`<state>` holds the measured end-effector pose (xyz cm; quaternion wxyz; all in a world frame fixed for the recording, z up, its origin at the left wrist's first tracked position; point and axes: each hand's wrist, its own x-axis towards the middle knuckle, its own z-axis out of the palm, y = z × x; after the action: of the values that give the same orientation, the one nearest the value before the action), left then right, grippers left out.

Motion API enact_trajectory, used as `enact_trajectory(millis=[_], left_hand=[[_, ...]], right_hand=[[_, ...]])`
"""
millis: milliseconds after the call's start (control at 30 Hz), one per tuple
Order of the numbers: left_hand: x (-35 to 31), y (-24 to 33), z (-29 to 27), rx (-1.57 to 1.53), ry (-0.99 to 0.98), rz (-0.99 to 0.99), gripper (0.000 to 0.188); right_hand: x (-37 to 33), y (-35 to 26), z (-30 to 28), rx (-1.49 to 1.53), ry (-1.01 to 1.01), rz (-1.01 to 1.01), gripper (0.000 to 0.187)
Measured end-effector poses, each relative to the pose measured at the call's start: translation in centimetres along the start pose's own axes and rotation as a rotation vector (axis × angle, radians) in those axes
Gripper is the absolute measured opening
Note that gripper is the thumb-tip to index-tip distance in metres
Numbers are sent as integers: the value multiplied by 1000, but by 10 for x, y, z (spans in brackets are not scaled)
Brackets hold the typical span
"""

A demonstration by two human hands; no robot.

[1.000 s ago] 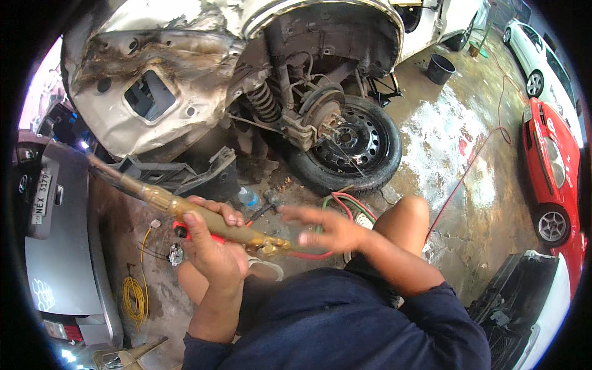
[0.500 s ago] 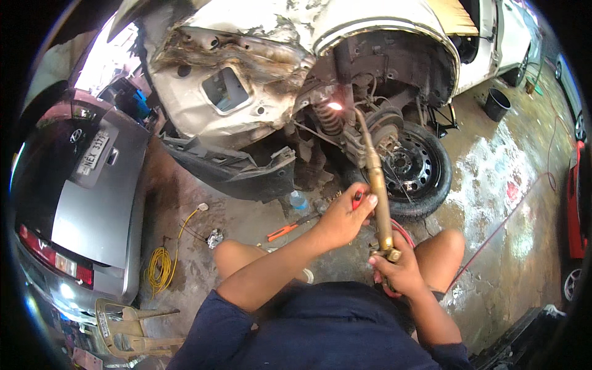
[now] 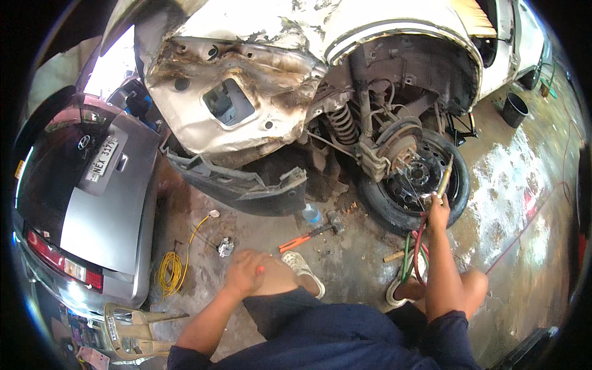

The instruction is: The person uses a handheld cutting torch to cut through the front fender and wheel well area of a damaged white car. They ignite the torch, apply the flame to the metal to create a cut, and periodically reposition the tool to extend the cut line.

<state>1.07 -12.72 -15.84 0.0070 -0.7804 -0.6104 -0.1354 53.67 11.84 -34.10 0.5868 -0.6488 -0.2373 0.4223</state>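
My right hand (image 3: 438, 214) grips a brass gas torch (image 3: 444, 180), its nozzle pointing up over the wheel that lies on the floor. No flame shows at its tip. Red and green hoses (image 3: 417, 262) hang below that hand. My left hand (image 3: 245, 272) rests by my left knee, fingers curled round a small red lighter (image 3: 261, 269), of which only a bit shows. Ahead is the bared corner of a white car body (image 3: 271, 92), scorched and dented, with a coil spring (image 3: 343, 125) and a rusty brake hub (image 3: 398, 154) exposed.
The black steel wheel (image 3: 382, 206) lies under the hub. A hammer with an orange handle (image 3: 296, 242), a plastic bottle (image 3: 312, 214) and a loose bumper piece (image 3: 240, 188) are on the floor. A grey car (image 3: 105, 216) and coiled yellow cord (image 3: 171, 271) are at left; a black bucket (image 3: 515, 110) at right.
The torch has swung right and away from the coil spring, now in my right hand alone; the flame seen earlier no longer shows. My left hand has drawn back left to my knee.
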Motion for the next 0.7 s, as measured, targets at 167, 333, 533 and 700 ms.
enact_trajectory(millis=[167, 333, 533, 700], left_hand=[[-1, -23, 21, 181, -53, 117, 26], [21, -36, 22, 171, -120, 24, 22], [57, -57, 45, 153, -217, 35, 34], [92, -66, 64, 185, -578, -94, 39]], right_hand=[[117, 55, 1, -615, 211, -176, 70], [206, 110, -16, -571, -50, -170, 74], [267, 188, -27, -897, -214, -159, 87], [227, 162, 51, -894, -515, -148, 91]])
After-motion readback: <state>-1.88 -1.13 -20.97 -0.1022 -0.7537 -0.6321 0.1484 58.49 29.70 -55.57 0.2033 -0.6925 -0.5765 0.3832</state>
